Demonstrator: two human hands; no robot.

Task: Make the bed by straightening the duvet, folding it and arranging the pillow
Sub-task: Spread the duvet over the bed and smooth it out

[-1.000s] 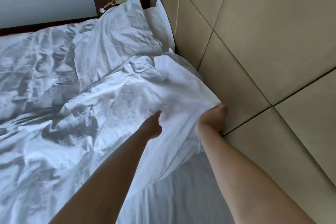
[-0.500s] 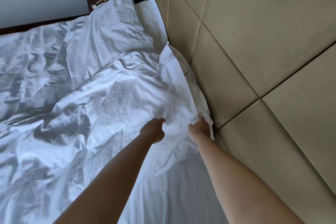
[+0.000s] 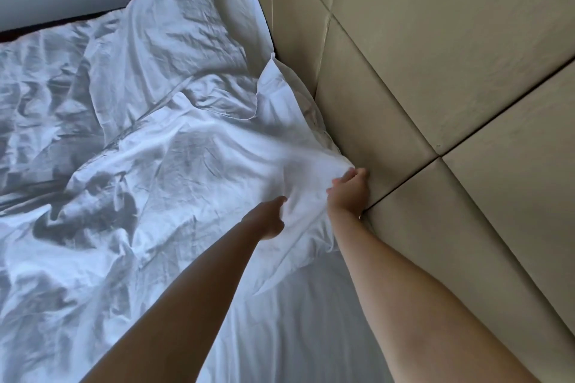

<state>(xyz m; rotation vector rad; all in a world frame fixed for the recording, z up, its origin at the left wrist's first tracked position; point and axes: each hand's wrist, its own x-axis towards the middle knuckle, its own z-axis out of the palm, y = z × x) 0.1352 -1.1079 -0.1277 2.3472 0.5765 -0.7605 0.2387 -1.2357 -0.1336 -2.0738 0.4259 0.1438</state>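
both hands point(image 3: 347, 193) grip white pillow point(image 3: 295, 165) by padded headboard point(image 3: 435, 71).

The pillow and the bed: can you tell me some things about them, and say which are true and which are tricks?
1. Both hands hold the near pillow. True: the left hand and right hand grip its near end.
2. The pillow lies beside the padded headboard. True.
3. The duvet is smooth and flat. False: it is crumpled.
4. The bedding is red. False: it is white.
5. There is just one pillow. False: more pillows lie farther along.
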